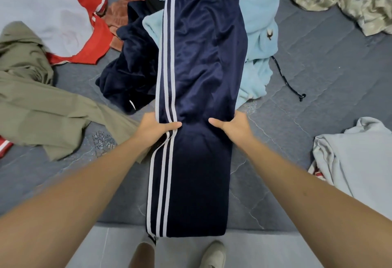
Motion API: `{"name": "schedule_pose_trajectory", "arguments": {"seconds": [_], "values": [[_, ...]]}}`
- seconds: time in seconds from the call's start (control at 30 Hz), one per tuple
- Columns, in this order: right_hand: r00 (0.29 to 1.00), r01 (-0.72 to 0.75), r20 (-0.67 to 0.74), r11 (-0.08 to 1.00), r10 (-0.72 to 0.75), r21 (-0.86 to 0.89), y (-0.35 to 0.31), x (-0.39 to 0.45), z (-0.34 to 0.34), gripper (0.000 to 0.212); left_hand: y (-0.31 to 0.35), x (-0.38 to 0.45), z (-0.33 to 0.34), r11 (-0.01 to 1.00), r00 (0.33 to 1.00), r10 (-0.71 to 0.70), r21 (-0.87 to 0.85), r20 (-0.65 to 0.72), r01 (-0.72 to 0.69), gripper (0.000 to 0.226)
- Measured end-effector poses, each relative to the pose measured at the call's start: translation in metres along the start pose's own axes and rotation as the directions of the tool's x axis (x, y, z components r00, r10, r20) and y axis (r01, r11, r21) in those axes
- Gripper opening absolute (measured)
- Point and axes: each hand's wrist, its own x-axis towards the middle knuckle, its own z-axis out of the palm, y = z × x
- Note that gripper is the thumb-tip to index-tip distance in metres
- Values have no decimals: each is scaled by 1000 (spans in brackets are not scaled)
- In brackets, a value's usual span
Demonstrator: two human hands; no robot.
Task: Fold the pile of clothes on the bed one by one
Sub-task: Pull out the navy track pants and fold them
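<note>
Navy track pants (201,66), three white stripes, no readable label, gripped by both hands.

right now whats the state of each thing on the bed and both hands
track pants: laid out long, gripped at both edges
left hand: grips the striped edge
right hand: grips the plain edge
olive garment: crumpled, unfolded
red and white garment: unfolded
light blue garment: crumpled under the pants
grey garment: loosely bunched
</note>
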Motion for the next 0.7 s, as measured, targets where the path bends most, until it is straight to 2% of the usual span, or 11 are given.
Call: {"name": "schedule_pose_trajectory", "arguments": {"seconds": [0.13, 0.23, 0.3, 0.37, 0.47, 0.57, 0.7], "values": [[995, -93, 30, 995, 94, -26, 25, -17, 4, 35, -10, -27, 8, 978, 998, -47, -203, -50, 36, 57], [991, -113, 79, 993, 111, 17, 29, -37, 9, 25, -26, -47, 17, 959, 989, -142, -251, -31, 129, 55], [991, -107, 85, 992, 101, 68, 29, -48, 12, 29, -39, -62, 22, 951, 985, -173, -258, 8, 169, 44], [990, -98, 115, 986, 83, 133, 33, -60, 10, 43, -49, -77, 27, 962, 988, -151, -228, 7, 149, 41], [974, -121, 204, 984, 93, 131, 46, -84, 7, 57, -61, -98, 30, 986, 995, -89, -145, -39, 83, 46], [956, -203, 244, 968, 163, 148, 60, -116, 9, 45, -77, -122, 30, 994, 996, -73, -79, -53, 69, 66], [927, -297, 284, 942, 245, 156, 84, -158, 16, 34, -97, -161, 35, 979, 985, -173, -108, 11, 173, 58]]}}
